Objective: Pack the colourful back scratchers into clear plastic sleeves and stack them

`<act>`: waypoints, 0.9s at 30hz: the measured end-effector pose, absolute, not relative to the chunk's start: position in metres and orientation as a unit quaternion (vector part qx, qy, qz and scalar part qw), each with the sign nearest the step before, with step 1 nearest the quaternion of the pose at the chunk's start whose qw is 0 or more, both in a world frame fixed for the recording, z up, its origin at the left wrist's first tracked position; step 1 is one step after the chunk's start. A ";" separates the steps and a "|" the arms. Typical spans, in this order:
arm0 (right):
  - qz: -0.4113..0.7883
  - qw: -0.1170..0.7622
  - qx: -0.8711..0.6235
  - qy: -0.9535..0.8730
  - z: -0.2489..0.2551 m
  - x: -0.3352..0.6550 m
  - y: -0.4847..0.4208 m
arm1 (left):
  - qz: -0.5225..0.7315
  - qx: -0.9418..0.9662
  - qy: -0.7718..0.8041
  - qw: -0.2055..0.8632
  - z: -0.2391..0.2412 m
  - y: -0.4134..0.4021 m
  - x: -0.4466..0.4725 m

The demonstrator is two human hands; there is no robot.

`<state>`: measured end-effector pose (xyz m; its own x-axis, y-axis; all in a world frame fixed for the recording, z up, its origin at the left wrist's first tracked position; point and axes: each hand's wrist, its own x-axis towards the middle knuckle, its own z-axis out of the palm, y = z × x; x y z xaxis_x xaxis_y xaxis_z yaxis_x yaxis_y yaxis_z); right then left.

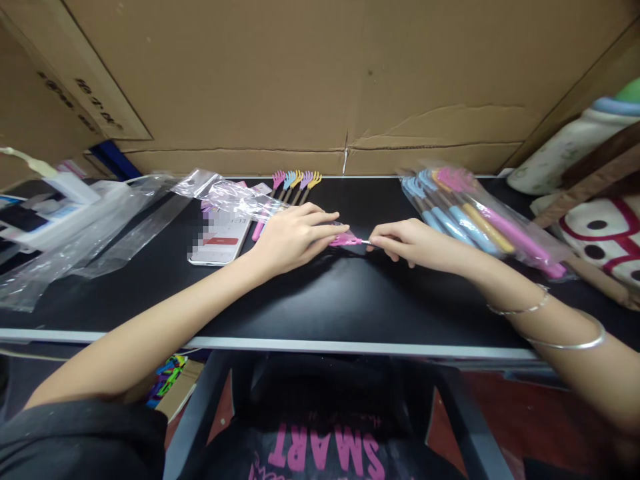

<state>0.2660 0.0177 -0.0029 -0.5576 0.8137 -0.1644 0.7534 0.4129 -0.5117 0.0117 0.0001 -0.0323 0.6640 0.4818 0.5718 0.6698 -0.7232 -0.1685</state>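
My left hand [299, 239] lies over a pink piece [345, 239] with a clear film about it; its fingers are fairly straight and close together, the thumb hidden. A thin silver rod [365, 242] sticks out of the pink piece to the right. My right hand [407, 241] pinches the rod's far end, which is hidden by the fingertips. From under my left hand a clear plastic bag [230, 197] stretches left. Behind that hand lie several back scratchers [299, 183] with claw heads in pink, blue, yellow and purple.
Bagged back scratchers [480, 220] lie on the right of the black table [320, 303]. A phone [220, 238] and empty clear bags [107, 223] are on the left, beside a white power strip [55, 217]. Cardboard [300, 80] walls the back. A patterned bottle [565, 147] and plush item [605, 233] stand far right.
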 end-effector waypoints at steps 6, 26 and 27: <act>0.274 0.095 -0.452 -0.844 -0.009 0.265 0.018 | -0.288 -0.879 -0.340 0.173 -0.038 -0.003 0.017; 0.388 0.201 -0.390 -0.810 -0.026 0.250 0.009 | -0.244 -0.899 -0.330 0.155 -0.045 -0.016 0.031; 0.401 0.202 -0.379 -0.809 -0.026 0.250 0.009 | -0.243 -0.900 -0.327 0.153 -0.046 -0.017 0.032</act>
<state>0.2497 0.0091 -0.0260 -0.6302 0.7761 0.0234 0.4514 0.3907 -0.8022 0.0319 -0.0166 -0.0456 0.6687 0.5137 0.5375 0.6627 -0.7396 -0.1176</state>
